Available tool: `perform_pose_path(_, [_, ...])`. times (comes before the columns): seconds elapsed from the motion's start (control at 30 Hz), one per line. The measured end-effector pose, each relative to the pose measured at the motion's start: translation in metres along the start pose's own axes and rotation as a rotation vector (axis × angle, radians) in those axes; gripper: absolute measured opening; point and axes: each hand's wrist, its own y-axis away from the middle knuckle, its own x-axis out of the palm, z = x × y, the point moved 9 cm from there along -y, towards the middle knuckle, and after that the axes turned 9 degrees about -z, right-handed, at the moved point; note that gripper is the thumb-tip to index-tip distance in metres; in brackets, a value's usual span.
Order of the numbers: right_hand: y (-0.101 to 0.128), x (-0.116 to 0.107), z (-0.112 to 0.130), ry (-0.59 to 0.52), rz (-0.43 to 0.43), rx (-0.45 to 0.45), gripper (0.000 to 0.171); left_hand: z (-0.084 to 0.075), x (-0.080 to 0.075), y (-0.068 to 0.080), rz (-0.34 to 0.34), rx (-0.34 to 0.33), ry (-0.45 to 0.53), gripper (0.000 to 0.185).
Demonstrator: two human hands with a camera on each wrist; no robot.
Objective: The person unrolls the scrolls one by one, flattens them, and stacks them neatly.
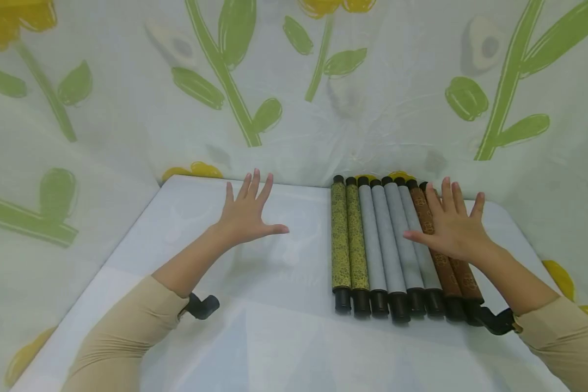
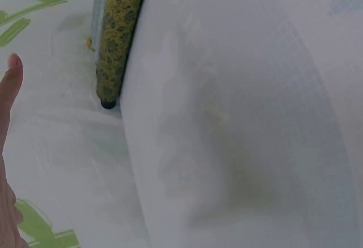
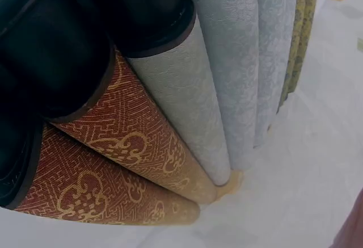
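Observation:
A row of rolled scrolls with black end knobs lies side by side on the right half of the table. Two are yellow-green patterned scrolls (image 1: 340, 234), several are pale grey scrolls (image 1: 389, 239), and two are brown scrolls (image 1: 446, 277) with gold motifs, seen close up as brown scrolls (image 3: 136, 134) in the right wrist view. My right hand (image 1: 455, 228) is spread over the brown scrolls, partly hiding them. To the left of the row, my left hand (image 1: 247, 212) is spread above the white table with nothing in it; its thumb (image 2: 8, 95) shows in the left wrist view.
The white table (image 1: 191, 218) ends at the back against a hanging cloth (image 1: 127, 98) with green leaves and yellow flowers. Dark wrist-camera mounts stick out at both sleeves, the right mount (image 1: 495, 321) overlapping the brown scrolls' near ends in the head view.

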Motion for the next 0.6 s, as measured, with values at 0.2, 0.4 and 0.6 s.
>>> perform_pose_path(0.2, [-0.003,0.0,0.006,-0.014,-0.001,-0.015,0.112,-0.004,0.004,-0.002,-0.013,0.01,0.017,0.119])
perform_pose_path(0.4, [-0.008,0.004,0.016,-0.032,0.002,-0.026,0.111,-0.008,0.007,-0.002,-0.011,0.016,0.021,0.12])
perform_pose_path(0.6, [-0.014,0.007,0.029,-0.064,0.014,-0.035,0.111,-0.014,0.008,-0.003,-0.005,0.015,0.035,0.119])
